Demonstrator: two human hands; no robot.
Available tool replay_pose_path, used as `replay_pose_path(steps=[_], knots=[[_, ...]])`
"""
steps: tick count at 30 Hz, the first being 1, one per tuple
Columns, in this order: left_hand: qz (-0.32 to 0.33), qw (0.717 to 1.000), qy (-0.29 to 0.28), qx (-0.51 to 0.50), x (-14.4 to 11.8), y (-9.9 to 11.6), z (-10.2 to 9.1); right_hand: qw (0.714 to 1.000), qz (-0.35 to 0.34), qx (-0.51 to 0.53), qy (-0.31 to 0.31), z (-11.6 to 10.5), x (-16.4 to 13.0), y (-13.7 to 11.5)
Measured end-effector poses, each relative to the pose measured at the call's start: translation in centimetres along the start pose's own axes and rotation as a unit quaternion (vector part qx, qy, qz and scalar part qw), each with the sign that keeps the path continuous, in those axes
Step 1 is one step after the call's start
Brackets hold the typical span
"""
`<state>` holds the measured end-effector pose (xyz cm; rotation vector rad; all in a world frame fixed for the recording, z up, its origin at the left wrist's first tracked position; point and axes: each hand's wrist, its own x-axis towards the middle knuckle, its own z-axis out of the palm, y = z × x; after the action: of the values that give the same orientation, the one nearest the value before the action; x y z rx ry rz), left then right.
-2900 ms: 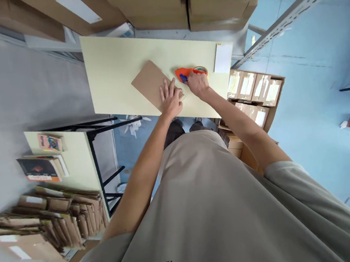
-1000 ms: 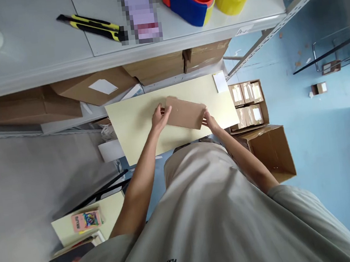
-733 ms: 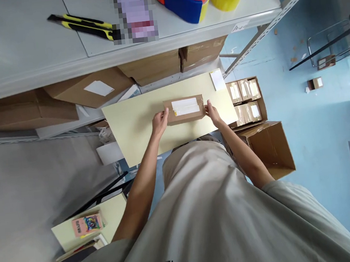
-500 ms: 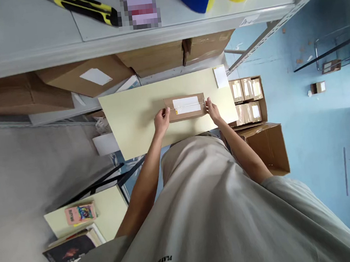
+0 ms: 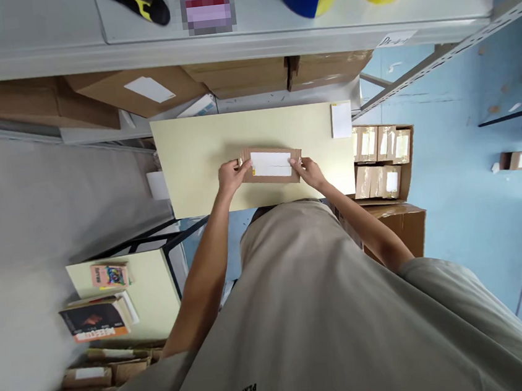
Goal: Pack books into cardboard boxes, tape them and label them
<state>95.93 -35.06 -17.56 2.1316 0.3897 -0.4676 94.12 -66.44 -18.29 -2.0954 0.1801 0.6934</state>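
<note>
Pulled nearer the table's [image 5: 192, 165] front edge since prev frame: cardboard parcel [image 5: 271, 172], label up. Left hand [image 5: 230, 176] gripped its left end, right hand [image 5: 309, 170] pinched its right end. White slip [image 5: 341, 120] lay at back-right corner.

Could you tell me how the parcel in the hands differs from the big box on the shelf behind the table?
The parcel is small, flat and gripped at both ends by the left hand and right hand; the big box sits untouched. The parcel's label nearly covers it; the box's is small. Both are brown cardboard.
</note>
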Motion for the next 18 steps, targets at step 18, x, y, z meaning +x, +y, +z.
replay_pose_path(steps=[18], knots=[[-0.011,0.992,0.124,-0.032,-1.7,-2.5,9.3,0.979,-0.097,-0.175,-0.04,-9.2,2.4,9.7]])
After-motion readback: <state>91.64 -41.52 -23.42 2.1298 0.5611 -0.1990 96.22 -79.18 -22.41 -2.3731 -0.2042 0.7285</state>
